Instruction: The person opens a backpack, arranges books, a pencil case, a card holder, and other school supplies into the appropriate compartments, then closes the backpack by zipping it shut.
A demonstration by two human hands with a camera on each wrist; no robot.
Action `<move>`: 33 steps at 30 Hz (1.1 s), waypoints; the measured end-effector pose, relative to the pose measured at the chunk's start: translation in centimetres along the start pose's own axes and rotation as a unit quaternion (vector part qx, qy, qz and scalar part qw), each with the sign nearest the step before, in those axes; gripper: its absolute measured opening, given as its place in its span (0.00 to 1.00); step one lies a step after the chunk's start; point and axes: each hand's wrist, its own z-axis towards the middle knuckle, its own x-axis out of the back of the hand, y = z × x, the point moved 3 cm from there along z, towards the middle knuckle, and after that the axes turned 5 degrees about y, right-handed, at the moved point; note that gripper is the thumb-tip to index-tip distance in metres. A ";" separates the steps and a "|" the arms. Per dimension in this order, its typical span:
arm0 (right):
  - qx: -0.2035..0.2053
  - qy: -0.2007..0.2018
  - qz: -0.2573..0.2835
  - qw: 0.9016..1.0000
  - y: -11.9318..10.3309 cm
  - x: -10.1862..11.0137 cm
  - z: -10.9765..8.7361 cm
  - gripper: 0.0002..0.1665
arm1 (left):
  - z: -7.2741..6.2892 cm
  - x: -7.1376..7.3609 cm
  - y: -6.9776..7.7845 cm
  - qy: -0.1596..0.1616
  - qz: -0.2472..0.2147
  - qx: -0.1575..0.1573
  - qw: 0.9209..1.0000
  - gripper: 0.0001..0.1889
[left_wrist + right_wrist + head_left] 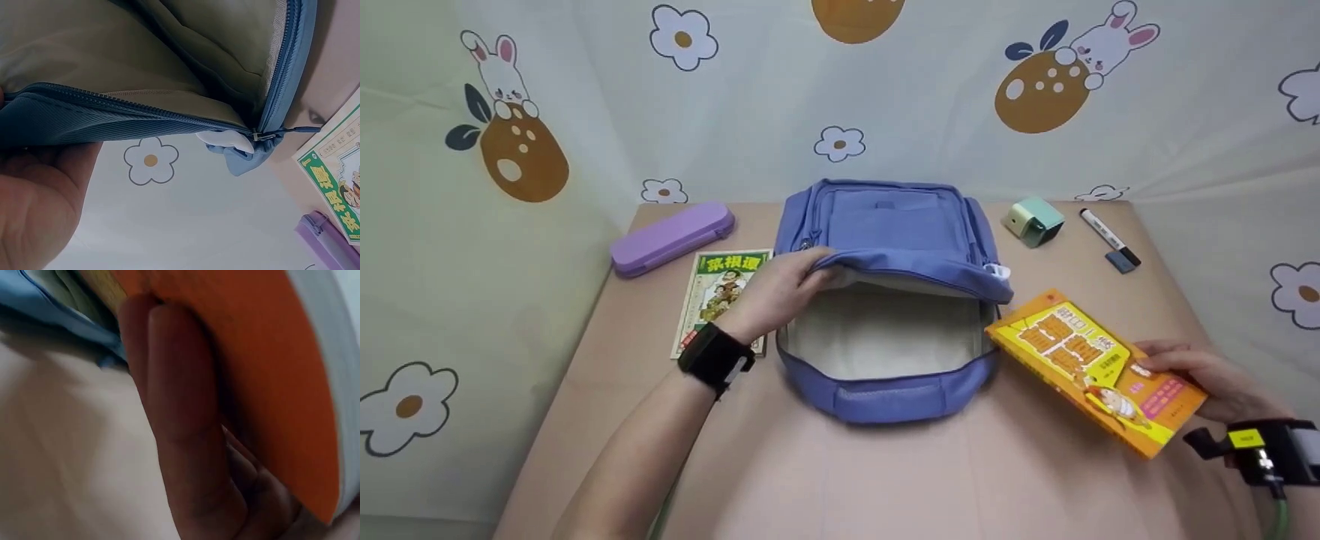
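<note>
- Head view looks forward and down over the whole table (885,480).
- Left wrist view peers close into the blue backpack (889,225), which all three share.
- Right wrist view sits nearly against the orange book (275,382).

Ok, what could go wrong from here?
The bag could fall shut if the left hand lets the raised flap slip. The orange book might swing or drop, since the right hand holds it near one end. Its other end points at the bag and could snag going in.
</note>
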 end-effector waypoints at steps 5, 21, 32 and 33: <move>-0.012 -0.091 -0.009 0.996 -0.1 -5.0 2.7 0.23 | -0.1 0.1 0.0 0.003 0.005 -0.002 1.000 0.16; 0.092 -0.003 0.127 0.988 -1.8 -15.7 11.5 0.26 | 0.1 0.2 0.5 -0.003 -0.005 -0.008 1.000 0.16; 0.201 0.000 0.223 0.954 -2.7 -19.7 16.5 0.20 | 0.2 0.3 0.6 -0.005 -0.002 -0.006 1.000 0.16; 0.208 0.003 0.218 0.953 -2.6 -19.8 16.9 0.21 | 0.2 0.3 0.6 -0.005 0.000 -0.006 1.000 0.16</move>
